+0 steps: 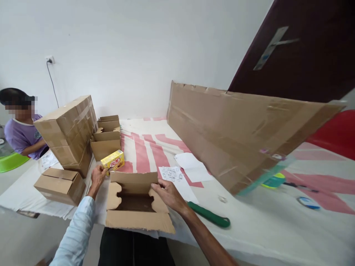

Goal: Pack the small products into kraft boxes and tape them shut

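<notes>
In front of me an open cardboard box point(138, 220) sits at the table's near edge, flaps spread, its inside partly in shadow. My right hand point(170, 194) pinches its far right corner, thumb over the flap. To the left of the box, my left hand point(99, 177) is closed on the end of a small yellow printed carton point(112, 161), held just beyond the box's far left corner. The carton stands on its long side or is slightly lifted; I cannot tell which.
Closed cardboard box point(59, 184) at left; stacked taped cartons point(66, 129) behind it. More open boxes point(107, 146) stand beyond the yellow carton. To the right: green-handled tool point(210, 215), papers point(177, 181), large cardboard panel point(235, 133), tape roll point(308, 203). A person point(22, 129) sits far left.
</notes>
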A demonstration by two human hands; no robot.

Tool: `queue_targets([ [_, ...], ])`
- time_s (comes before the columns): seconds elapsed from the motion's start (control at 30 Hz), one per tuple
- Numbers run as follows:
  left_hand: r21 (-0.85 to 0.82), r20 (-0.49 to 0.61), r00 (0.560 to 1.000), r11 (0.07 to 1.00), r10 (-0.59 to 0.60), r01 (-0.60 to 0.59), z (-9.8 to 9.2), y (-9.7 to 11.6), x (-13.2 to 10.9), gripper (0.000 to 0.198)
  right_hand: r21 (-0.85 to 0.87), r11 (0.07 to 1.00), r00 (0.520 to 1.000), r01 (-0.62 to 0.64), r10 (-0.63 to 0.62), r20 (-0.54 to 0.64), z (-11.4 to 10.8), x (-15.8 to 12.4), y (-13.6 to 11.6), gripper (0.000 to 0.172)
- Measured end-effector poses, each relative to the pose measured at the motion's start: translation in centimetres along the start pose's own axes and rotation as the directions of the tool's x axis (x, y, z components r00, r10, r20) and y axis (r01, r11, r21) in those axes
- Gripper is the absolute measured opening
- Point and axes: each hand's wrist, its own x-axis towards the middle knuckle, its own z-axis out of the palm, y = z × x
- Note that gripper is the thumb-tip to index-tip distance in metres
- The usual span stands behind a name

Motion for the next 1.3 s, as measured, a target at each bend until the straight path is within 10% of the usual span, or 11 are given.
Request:
queue_targets([
  [0.47,-0.216,0.487,0.868,0.976,0.098,0.011,10.7,2.5,1.6,0.07,0.121,0.988,0.994,-0.097,0.102,-0.038,-1.4,-1.4,0.9,0.043],
  [0.73,-0.056,0.293,0.935,0.98,0.197,-0.189,7.4,1.4,4.3,0.058,0.075,0.995,0.994,-0.072,0.077,-0.076,-2.4,-1.8,0.9,0.037],
  [0.87,0.116,0.472,0.834,0.918,0.285,-0.38,8.5,2.6,3.2,0.033,0.108,0.989,0.992,-0.104,0.111,-0.06,-2.4,-1.7,0.5,0.038],
  [1.0,0.271,0.585,0.756,0.808,0.293,-0.523,10.5,5.0,2.8,0.064,0.157,0.979,0.99,-0.131,0.137,-0.031,-2.1,-1.6,0.4,0.043],
  [1.3,0.489,0.442,0.86,0.736,0.255,-0.469,7.5,4.9,1.9,0.045,0.133,0.985,0.988,-0.109,0.122,-0.094,-2.0,-2.0,0.5,0.043],
])
